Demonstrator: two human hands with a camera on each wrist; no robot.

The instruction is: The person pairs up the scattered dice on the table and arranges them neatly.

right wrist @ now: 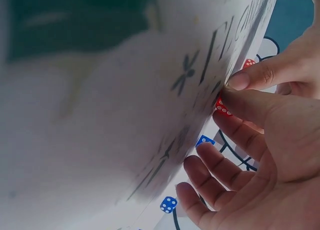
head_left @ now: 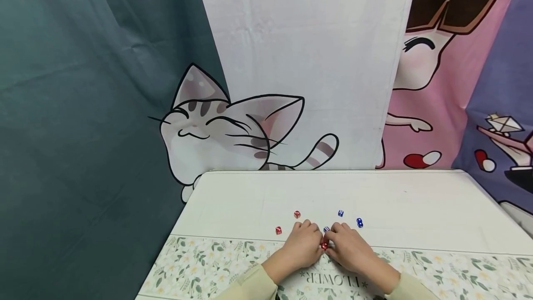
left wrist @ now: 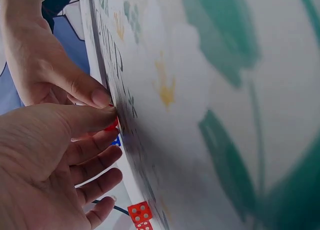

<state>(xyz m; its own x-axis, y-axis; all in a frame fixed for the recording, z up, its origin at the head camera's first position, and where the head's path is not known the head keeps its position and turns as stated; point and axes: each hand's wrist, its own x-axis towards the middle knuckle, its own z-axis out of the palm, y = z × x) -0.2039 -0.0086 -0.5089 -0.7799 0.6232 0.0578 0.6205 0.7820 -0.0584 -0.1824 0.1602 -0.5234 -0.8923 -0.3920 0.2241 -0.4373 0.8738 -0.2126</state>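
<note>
Both hands meet over the near part of the table. Between their fingertips is a red die (head_left: 324,246) with white pips. My left hand (head_left: 305,244) pinches at it from the left, thumb and index finger on the red surface (left wrist: 113,124) in the left wrist view. From the other side my right hand (head_left: 348,247) has thumb and index finger around the red die (right wrist: 223,108), its other fingers loosely curved. Fingers cover part of the red, so whether a second die is there I cannot tell. A blue die (head_left: 326,229) sits just beyond the fingertips.
Two red dice (head_left: 297,214) (head_left: 278,230) lie beyond and left of the hands. Farther right are a blue die (head_left: 340,213) and another blue piece (head_left: 360,222), perhaps two dice together. A floral cloth (head_left: 208,253) covers the table's near part; printed curtains (head_left: 312,59) hang behind.
</note>
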